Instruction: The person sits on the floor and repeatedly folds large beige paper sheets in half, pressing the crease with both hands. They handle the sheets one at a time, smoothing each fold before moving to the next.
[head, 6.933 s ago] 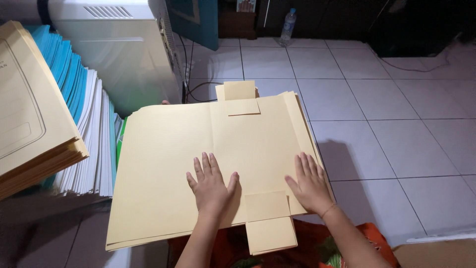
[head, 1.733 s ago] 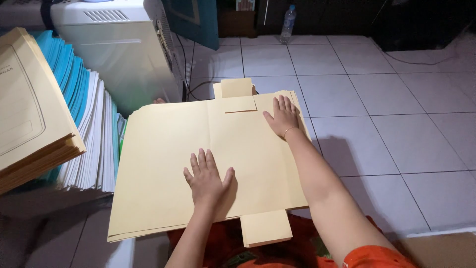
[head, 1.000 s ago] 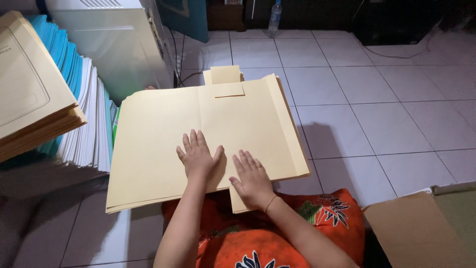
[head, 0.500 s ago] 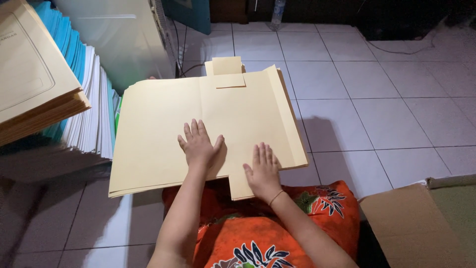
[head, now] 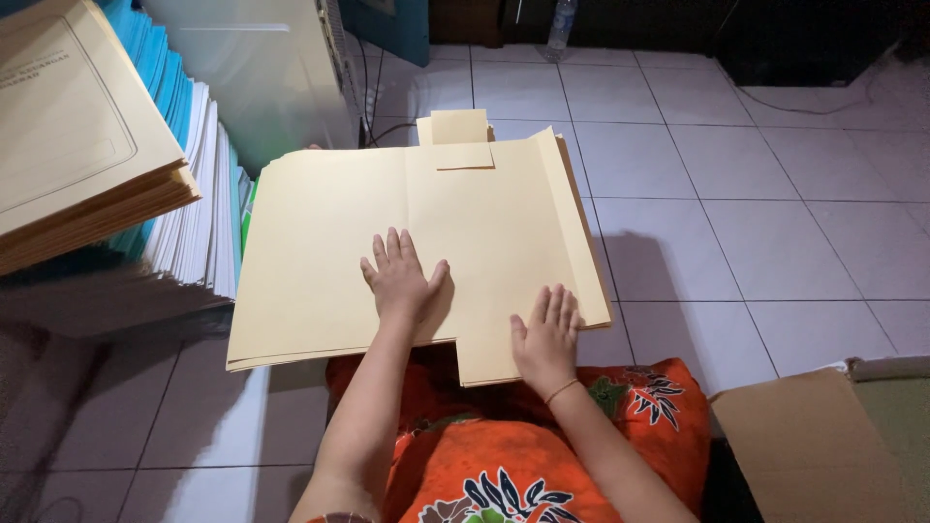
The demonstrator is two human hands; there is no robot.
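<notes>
Two stacks at far left: cream folders [head: 77, 145] lying tilted on top, blue and white paper sheets [head: 199, 203] piled beneath, count of sheets not readable. One pale cabinet [head: 262, 68] behind, against the stack. One spread of manila folder sheets [head: 407, 232] at centre on the tiled floor [head: 775, 242], several layers visible at the right edge, exact number cannot tell; two tabs counted, one at the far edge, one at the near edge. Left hand [head: 402, 281] flat on the middle of the top sheet, fingers spread apart, gripping nothing. Right hand [head: 547, 334] flat on the near right corner beside the near tab, fingers straight and close, also clasping nothing. One orange patterned cloth [head: 504, 465] under the near edge, over the lap. One open cardboard box [head: 823, 446] at lower right, contents not visible. One plastic bottle [head: 560, 24] upright at the far wall.
</notes>
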